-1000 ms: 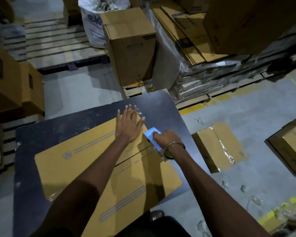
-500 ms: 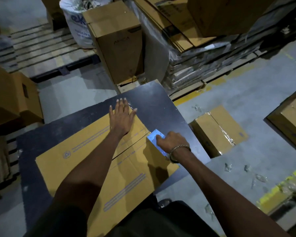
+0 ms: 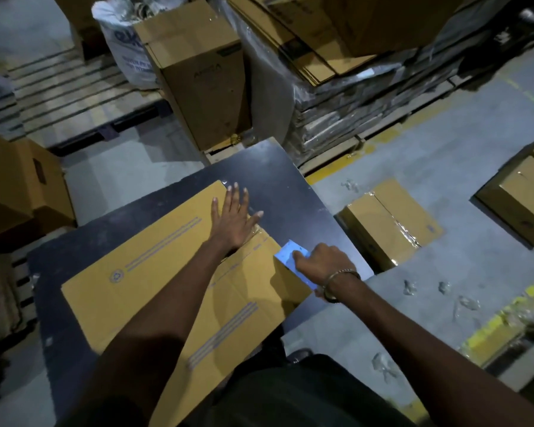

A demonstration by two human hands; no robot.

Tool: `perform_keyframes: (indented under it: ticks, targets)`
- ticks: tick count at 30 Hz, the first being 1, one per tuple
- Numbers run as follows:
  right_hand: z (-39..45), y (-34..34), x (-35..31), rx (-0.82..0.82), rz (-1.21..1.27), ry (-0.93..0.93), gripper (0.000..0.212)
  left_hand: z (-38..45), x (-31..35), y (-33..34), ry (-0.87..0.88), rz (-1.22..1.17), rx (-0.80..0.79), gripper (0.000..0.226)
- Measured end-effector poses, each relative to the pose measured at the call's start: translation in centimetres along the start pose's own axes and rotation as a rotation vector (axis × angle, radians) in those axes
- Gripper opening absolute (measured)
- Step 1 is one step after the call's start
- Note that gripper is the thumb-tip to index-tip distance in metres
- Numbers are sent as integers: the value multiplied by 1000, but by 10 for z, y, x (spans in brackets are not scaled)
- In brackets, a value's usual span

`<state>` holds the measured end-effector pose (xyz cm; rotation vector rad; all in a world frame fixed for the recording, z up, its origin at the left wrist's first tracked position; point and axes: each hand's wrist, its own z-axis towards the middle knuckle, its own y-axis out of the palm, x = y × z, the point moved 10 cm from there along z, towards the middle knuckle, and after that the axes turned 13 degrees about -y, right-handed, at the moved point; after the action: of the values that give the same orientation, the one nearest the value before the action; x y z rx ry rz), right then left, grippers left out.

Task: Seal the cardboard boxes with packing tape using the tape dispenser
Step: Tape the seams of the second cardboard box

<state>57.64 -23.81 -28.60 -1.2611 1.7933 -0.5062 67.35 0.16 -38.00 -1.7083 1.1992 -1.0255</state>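
On the dark tabletop (image 3: 278, 167), the right hand (image 3: 321, 260), fingers curled around the blue tape dispenser (image 3: 285, 257), has pulled it off the box (image 3: 154, 272) edge, suggesting the seam strip is nearly laid; the left hand (image 3: 232, 220) stays flat, fingers spread, pressing the flap.

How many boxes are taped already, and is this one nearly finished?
Done: one taped box lies on the floor beside the table, shiny tape along its seam. In hand: the left hand presses flat on the cardboard box on the dark table, while the right hand grips the blue tape dispenser at the box's right edge. Whether the seam is fully taped, I cannot tell. Left: other boxes nearby.
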Motion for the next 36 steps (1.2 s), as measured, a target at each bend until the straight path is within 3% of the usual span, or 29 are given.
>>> perform_keyframes:
  ticks: [5, 15, 36]
  targets:
    - [-4, 5, 3, 17, 8, -6, 61, -30, 22, 9, 13, -100, 59, 87]
    - [-19, 11, 14, 62, -52, -19, 62, -54, 44, 32, 140, 47, 173, 75]
    - [-76, 11, 65, 119, -155, -19, 57, -60, 49, 31, 133, -4, 158, 70]
